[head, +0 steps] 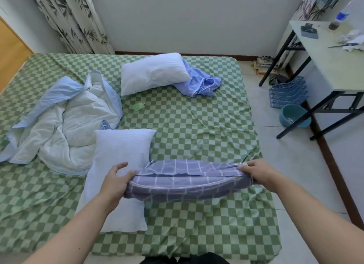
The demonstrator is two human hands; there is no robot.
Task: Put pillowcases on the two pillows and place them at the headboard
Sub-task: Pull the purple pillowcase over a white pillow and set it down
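Observation:
A purple checked pillowcase [187,180] is stretched between my hands above the bed's near part. My left hand [116,182] grips its left end and my right hand [256,174] grips its right end. A bare white pillow [120,165] lies lengthwise on the green checked sheet, partly under my left hand and the pillowcase. A second bare white pillow [152,72] lies farther back. A crumpled blue pillowcase [201,81] lies against its right side.
A white and light blue quilt [67,121] is bunched up on the bed's left. A small green packet [138,106] lies mid-bed. Right of the bed stand a table [334,66], blue trays [287,92] and a teal basin [293,116]. Wooden headboard [11,53] at far left.

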